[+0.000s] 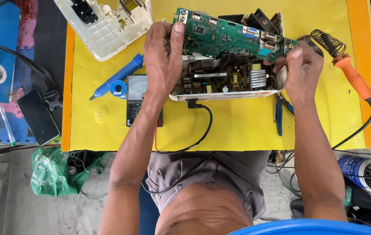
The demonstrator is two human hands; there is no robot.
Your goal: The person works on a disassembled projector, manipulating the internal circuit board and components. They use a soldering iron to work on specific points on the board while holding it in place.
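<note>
A green circuit board (pixel 231 37) is held tilted above an opened white device chassis (pixel 224 80) on the yellow table (pixel 246 126). The left hand (pixel 163 58) is closed on the board's left end, thumb pressed on its face. The right hand (pixel 302 69) pinches the board's right end. A black cable (pixel 205 126) plugs into the chassis front. Blue-handled pliers (pixel 279 115) lie just beside the right wrist; an orange soldering iron (pixel 353 76) sits near, in its coil stand.

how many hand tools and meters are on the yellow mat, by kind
Soldering iron with orange handle: 1
Blue desoldering pump: 1
Analog multimeter: 1
Blue-handled pliers: 1
Solder spool, blue: 1
Total: 5

Left hand and right hand both grip the green circuit board, not a tool.
</note>
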